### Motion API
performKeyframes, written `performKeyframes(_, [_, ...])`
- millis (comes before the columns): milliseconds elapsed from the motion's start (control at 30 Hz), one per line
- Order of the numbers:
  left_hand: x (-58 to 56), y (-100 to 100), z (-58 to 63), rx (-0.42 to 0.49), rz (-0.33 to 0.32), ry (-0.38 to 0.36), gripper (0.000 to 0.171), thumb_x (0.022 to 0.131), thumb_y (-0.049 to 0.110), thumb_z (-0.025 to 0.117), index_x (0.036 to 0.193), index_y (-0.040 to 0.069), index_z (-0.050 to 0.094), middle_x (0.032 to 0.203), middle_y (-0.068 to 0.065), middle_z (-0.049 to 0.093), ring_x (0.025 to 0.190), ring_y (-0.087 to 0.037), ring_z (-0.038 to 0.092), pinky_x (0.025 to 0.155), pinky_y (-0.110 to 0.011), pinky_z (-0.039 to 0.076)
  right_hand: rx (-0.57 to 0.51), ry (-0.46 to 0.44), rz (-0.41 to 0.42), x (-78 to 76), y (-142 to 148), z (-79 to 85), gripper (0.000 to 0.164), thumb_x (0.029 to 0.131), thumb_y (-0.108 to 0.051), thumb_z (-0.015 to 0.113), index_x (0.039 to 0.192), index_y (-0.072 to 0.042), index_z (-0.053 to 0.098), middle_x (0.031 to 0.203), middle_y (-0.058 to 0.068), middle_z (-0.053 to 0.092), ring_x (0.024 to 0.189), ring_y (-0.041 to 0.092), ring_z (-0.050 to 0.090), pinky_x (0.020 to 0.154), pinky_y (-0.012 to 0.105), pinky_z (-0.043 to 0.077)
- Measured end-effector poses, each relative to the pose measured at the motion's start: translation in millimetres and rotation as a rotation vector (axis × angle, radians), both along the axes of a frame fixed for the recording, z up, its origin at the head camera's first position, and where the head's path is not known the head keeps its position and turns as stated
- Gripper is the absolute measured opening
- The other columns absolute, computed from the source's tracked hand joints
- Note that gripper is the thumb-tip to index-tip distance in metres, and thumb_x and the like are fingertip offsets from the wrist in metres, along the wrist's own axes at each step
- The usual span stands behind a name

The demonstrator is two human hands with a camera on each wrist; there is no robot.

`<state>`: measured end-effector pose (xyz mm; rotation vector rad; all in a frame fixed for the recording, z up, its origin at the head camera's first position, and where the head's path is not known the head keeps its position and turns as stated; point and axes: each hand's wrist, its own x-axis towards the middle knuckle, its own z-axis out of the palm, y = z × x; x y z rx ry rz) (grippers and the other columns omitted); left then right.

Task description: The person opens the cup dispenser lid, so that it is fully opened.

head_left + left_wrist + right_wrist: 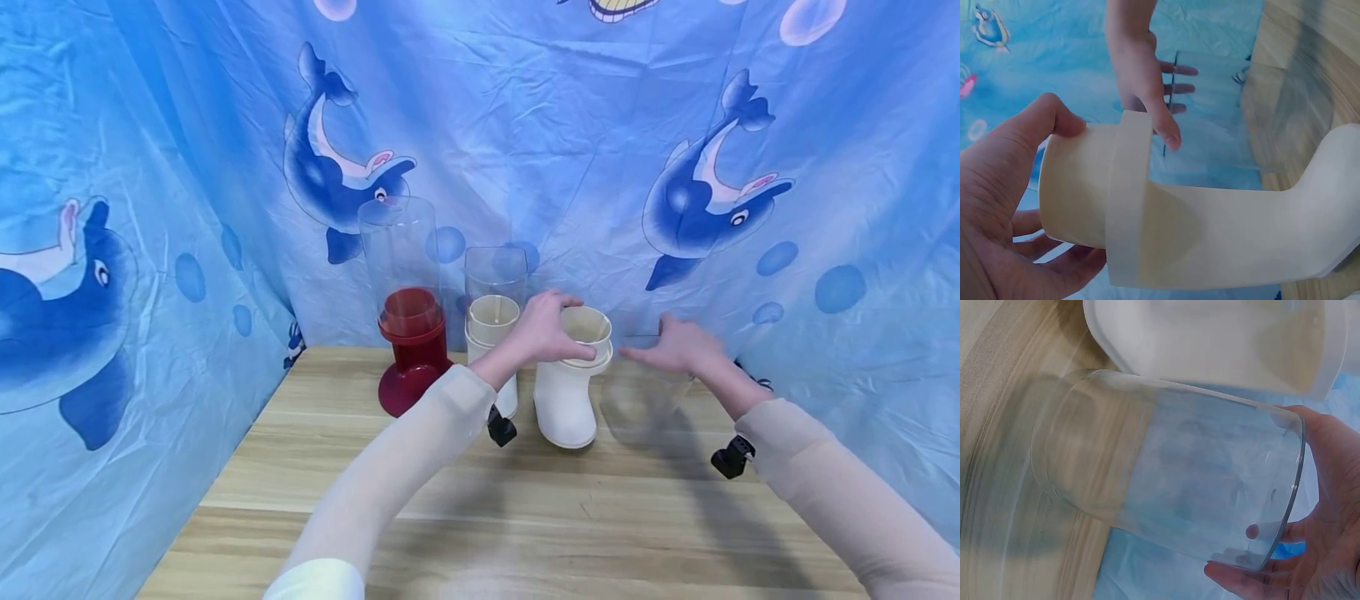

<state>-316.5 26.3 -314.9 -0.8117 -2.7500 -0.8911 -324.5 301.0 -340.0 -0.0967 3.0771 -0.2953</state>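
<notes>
A white boot-shaped base (pixel 565 408) with a stepped round collar stands on the table. My left hand (pixel 546 329) holds its collar, thumb on the near side of the rim and fingers round the far side, as the left wrist view shows. To its right stands a clear open cylinder (pixel 1197 469), upright on the wood. My right hand (pixel 678 346) spans the cylinder's upper rim, thumb on the side facing the boot base and fingers at the opposite wall. In the left wrist view some of those fingers show through the clear wall.
Left of my hands stands another white base (pixel 480 332) topped by a clear cylinder (pixel 495 268), partly behind my left forearm. Farther left, a red base (pixel 416 354) carries a taller clear cylinder (pixel 397 237). A blue dolphin-print curtain (pixel 525 167) borders the wooden table (pixel 315 433) behind and at both sides.
</notes>
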Motion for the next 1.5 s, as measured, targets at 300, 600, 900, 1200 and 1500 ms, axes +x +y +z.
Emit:
performKeyframes(300, [-28.1,8.7,-13.3,0.046,0.006,-0.01,0.084,0.079,0.034,0.089,0.154,0.015,0.056,0.158,-0.004,0.058,0.151,-0.026,0.048,0.124,-0.038,0.044,0.005,-0.018,-0.003,-5.5,-3.2,-9.5,0.129,0.079,-0.095,0.056,0.149,0.013,0.041,0.141,0.043,0.055,0.121,0.06,0.06,0.085,0.066,0.056])
performKeyframes(600, [-42.7,10.4,-18.6,0.064,0.012,-0.044,0.081,0.08,0.029,0.088,0.153,0.012,0.056,0.157,-0.006,0.057,0.151,-0.028,0.047,0.123,-0.04,0.045,0.018,-0.028,-0.03,-11.2,-14.7,-12.3,0.13,0.083,-0.092,0.054,0.155,0.014,0.033,0.145,0.045,0.051,0.128,0.062,0.056,0.095,0.07,0.054])
performKeyframes(900, [-47.2,11.2,-19.4,0.036,0.016,-0.048,0.079,0.083,0.028,0.085,0.154,0.012,0.054,0.158,-0.008,0.056,0.152,-0.029,0.047,0.123,-0.04,0.045,0.013,-0.017,-0.076,-17.4,-15.1,-25.3,0.135,0.082,-0.094,0.052,0.159,0.014,0.026,0.145,0.046,0.049,0.128,0.061,0.057,0.095,0.066,0.056])
performKeyframes(1200, [-45.8,16.0,-20.1,0.04,0.021,-0.068,0.079,0.084,0.029,0.085,0.154,0.013,0.052,0.157,-0.009,0.055,0.15,-0.032,0.047,0.12,-0.044,0.047,-0.013,-0.004,-0.093,-17.1,-10.6,-36.4,0.13,0.085,-0.089,0.054,0.16,0.013,0.025,0.148,0.046,0.047,0.129,0.063,0.055,0.094,0.07,0.055])
performKeyframes(1500, [-44.0,19.8,-18.7,0.021,0.047,-0.054,0.082,0.086,0.031,0.085,0.157,0.013,0.048,0.162,-0.011,0.047,0.153,-0.032,0.042,0.122,-0.044,0.047,-0.028,0.0,-0.057,-15.2,-11.0,-36.8,0.111,0.097,-0.078,0.044,0.157,0.014,0.029,0.149,0.048,0.045,0.134,0.064,0.05,0.1,0.073,0.051])
